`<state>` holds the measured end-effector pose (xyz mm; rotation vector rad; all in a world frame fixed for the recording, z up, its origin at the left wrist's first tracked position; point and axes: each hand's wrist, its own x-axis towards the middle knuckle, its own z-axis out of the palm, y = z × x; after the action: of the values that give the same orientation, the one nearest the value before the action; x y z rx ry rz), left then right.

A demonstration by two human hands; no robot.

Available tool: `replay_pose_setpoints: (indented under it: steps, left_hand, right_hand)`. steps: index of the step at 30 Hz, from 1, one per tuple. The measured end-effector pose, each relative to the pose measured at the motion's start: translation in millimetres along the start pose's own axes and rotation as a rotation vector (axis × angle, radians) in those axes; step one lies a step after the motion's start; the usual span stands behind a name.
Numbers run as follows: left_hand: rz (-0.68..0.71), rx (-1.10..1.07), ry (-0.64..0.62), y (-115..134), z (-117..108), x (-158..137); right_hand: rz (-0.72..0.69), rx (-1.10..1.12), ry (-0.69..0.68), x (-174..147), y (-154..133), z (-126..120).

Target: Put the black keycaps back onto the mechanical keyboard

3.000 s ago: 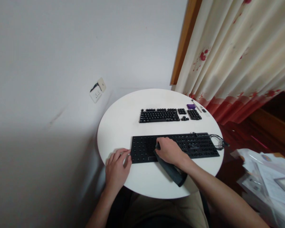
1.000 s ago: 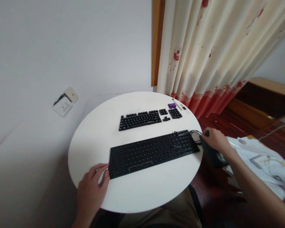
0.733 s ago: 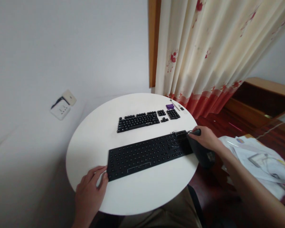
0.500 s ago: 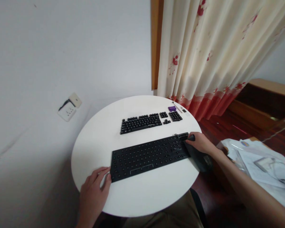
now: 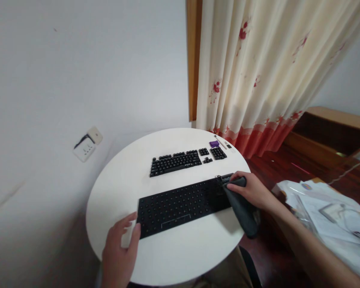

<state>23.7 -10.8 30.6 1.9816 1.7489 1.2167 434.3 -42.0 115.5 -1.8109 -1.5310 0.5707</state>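
A black keyboard base, its keycaps off and small switches showing, lies across the front of the white round table. My left hand is at its left edge, thumb and fingers spread apart, fingertips at the edge. In my right hand a dark grey cloth is pinched over the keyboard's far right corner. The cloth hangs down over the right end, which it partly hides. Behind the base, black keycaps sit in keyboard order, with a number-pad block of them at the right.
Near the table's far right edge lie a folded purple cloth, a thin brush-like stick and a small dark item. A flowered curtain hangs behind. White bags and papers are piled at the right.
My right hand has shifted left onto the keyboard's right end, bringing the cloth along. The gap between my left thumb and fingers has widened. The camera view has shifted slightly.
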Motion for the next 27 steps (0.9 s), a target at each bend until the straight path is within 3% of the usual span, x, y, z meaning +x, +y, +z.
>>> replay_pose_setpoints:
  steps: [2,5,8,12,15,17,20,24,27]
  left_hand:
    - [-0.002,-0.216,-0.157,38,12,-6]
    - [-0.017,-0.559,-0.471,90,38,-14]
    - [-0.073,-0.778,-0.636,121,61,-15]
    - [-0.164,-0.83,-0.575,132,72,-8]
    - [-0.204,-0.854,-0.538,132,73,-4]
    - [-0.232,-0.881,-0.543,133,75,-3]
    - [-0.249,-0.904,-0.558,135,79,-5]
    - [-0.216,-0.854,-0.544,126,77,-2]
    - [-0.176,-0.752,-0.447,105,63,9]
  right_hand:
    - [-0.076,0.117,-0.025,0,-25,26]
    - [-0.078,0.301,-0.026,3,-50,62]
    - [-0.035,0.447,0.03,4,-61,85]
    - [0.089,0.667,0.06,-6,-60,94]
    - [0.139,0.865,-0.081,-21,-53,93]
    - [0.151,0.906,-0.166,-30,-48,92]
    - [0.126,0.841,-0.174,-33,-41,87]
    - [0.053,0.677,-0.108,-6,-26,65]
    - [0.029,0.536,0.032,49,-10,31]
